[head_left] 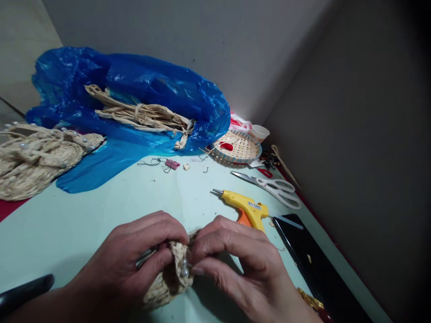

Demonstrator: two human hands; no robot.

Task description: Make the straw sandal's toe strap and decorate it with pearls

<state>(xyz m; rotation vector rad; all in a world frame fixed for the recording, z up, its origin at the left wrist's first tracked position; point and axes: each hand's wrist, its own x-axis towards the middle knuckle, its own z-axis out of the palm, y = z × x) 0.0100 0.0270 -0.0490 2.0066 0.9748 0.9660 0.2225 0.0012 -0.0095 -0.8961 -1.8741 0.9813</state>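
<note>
Near the front of the table, a woven straw piece with a few pearl beads on its edge is held up off the surface. My left hand is closed on it, thumb and fingers pinching the braided rim. On the other side, my right hand has its thumb and forefinger pinched together right beside the beads. Whatever lies between those right fingertips is too small and hidden to name. Beyond the right hand lies a yellow glue gun with an orange trigger.
A blue plastic bag holds a straw bundle at the back. Woven straw work with pearls sits left. Toward the right are a bamboo basket, white-handled scissors and a black phone. Purple thread bobbin lies mid-table.
</note>
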